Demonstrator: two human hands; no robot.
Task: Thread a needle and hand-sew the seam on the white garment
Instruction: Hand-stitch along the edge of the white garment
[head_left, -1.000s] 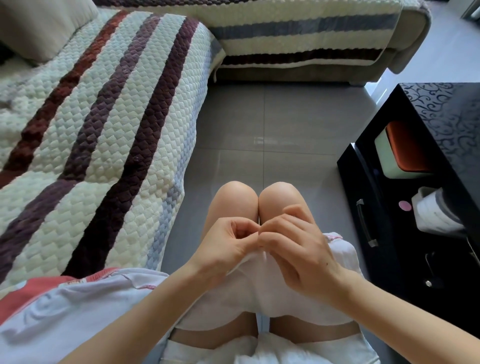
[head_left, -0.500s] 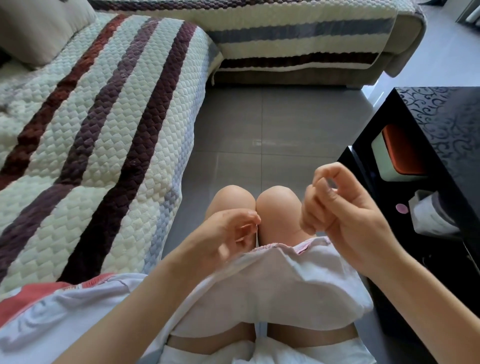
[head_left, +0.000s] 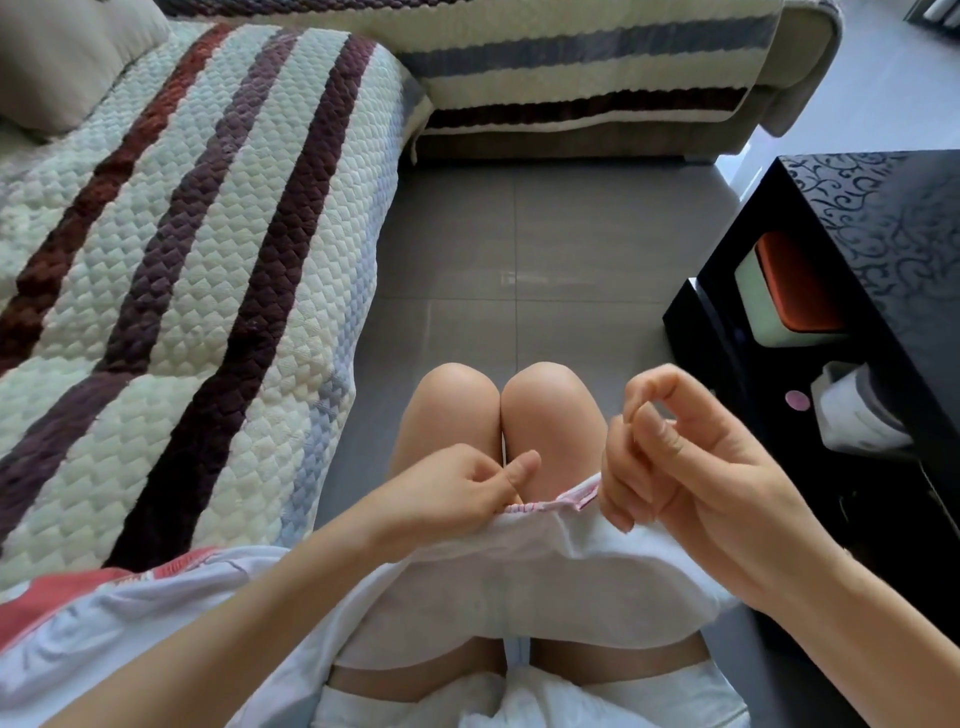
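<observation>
The white garment (head_left: 519, 587) lies spread across my thighs, its pink-trimmed seam edge (head_left: 566, 499) turned up toward my knees. My left hand (head_left: 462, 493) pinches that edge at its left end between thumb and fingers. My right hand (head_left: 691, 467) hovers just right of the edge, thumb and forefinger pinched together as if on a needle (head_left: 631, 415). The needle and thread are too thin to make out. The lower fingers of the right hand curl near the trim.
A sofa with a striped quilted cover (head_left: 182, 270) runs along my left and across the back. A black cabinet (head_left: 857, 312) stands close on my right, with an orange-and-white box (head_left: 784, 291) and a white roll (head_left: 852, 415) in its shelf. Grey tiled floor (head_left: 519, 260) lies ahead.
The right hand left the seam, rose up and to the right, then came back down closer to the trim. The left hand kept its pinch on the garment edge.
</observation>
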